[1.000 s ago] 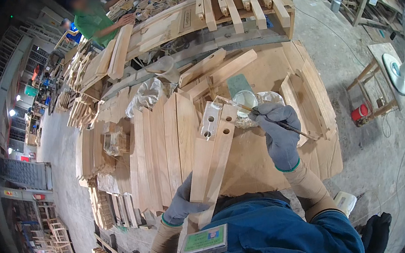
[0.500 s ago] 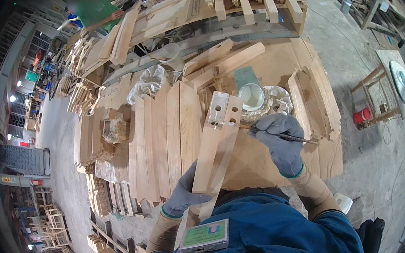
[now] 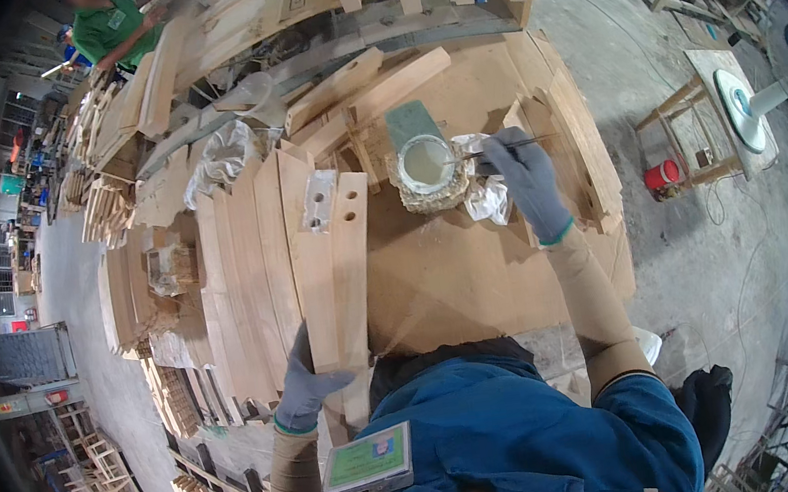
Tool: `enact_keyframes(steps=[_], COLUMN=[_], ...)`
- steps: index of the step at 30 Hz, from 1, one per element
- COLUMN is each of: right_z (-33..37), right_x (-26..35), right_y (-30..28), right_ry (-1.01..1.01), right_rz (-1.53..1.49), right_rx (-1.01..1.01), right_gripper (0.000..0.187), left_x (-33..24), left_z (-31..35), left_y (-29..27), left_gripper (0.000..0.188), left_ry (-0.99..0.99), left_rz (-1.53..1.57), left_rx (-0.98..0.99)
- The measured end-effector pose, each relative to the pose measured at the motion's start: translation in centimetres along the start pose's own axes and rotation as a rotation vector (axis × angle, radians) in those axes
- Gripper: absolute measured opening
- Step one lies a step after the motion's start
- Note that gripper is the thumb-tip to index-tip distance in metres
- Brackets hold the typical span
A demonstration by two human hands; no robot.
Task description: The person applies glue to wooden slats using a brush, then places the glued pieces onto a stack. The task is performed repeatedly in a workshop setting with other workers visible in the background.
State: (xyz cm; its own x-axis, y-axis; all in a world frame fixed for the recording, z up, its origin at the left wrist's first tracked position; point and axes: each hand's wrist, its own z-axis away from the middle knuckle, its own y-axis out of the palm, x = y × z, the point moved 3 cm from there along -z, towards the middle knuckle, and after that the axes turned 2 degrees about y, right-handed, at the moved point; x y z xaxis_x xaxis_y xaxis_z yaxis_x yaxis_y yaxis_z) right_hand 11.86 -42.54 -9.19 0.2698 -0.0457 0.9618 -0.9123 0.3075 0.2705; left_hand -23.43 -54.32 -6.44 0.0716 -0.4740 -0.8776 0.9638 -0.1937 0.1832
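My left hand (image 3: 311, 389), in a grey glove, is wrapped round the lower part of two pale wooden pieces lying side by side. One piece (image 3: 320, 298) has a whitish wet-looking coating round the two holes at its far end; the other piece (image 3: 352, 241) shows two holes and bare wood. Over to the right, my gloved right hand (image 3: 531, 182) grips a thin brush (image 3: 471, 155). The brush's tip reaches the rim of a round pot (image 3: 405, 175) of whitish liquid, crusted on its outside. Whether the bristles touch the liquid I cannot tell.
Cardboard (image 3: 476, 280) covers the worktable. Boards (image 3: 234, 274) stand in a row at the left, and more wooden pieces (image 3: 581, 142) lie at the right. Crumpled plastic (image 3: 226, 153) sits behind. A fan (image 3: 743, 109) rests on a stool. Far left, a person in green (image 3: 109, 31) works.
My right hand has carried the brush away from the pieces' holed ends to the pot. My left hand and the two pieces have shifted left in view, along with the whole scene.
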Motion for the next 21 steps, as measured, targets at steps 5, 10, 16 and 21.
enact_keyframes(steps=[5, 10, 16, 21], right_z=[-1.3, -2.1, -1.2, -0.5], right_x=[-4.1, -5.6, -6.3, -6.6], right_y=[1.5, 1.2, 0.7, 0.7], right_ry=[-0.149, -0.285, -0.297, -0.161], right_rz=[0.093, 0.535, 0.563, 0.199], right_rx=[0.134, 0.09, 0.08, -0.075], right_gripper=[0.007, 0.01, 0.008, 0.007], left_x=[-0.2, -0.3, 0.3, 0.5], left_z=[-0.6, -0.7, -0.8, -0.9], left_y=[-0.4, -0.9, -2.2, -2.5], left_gripper=[0.096, 0.095, 0.095, 0.094], left_ry=[0.003, 0.0, 0.008, 0.012], left_rz=[-0.065, -0.041, -0.07, -0.078], left_rx=[-0.07, -0.069, -0.091, -0.094])
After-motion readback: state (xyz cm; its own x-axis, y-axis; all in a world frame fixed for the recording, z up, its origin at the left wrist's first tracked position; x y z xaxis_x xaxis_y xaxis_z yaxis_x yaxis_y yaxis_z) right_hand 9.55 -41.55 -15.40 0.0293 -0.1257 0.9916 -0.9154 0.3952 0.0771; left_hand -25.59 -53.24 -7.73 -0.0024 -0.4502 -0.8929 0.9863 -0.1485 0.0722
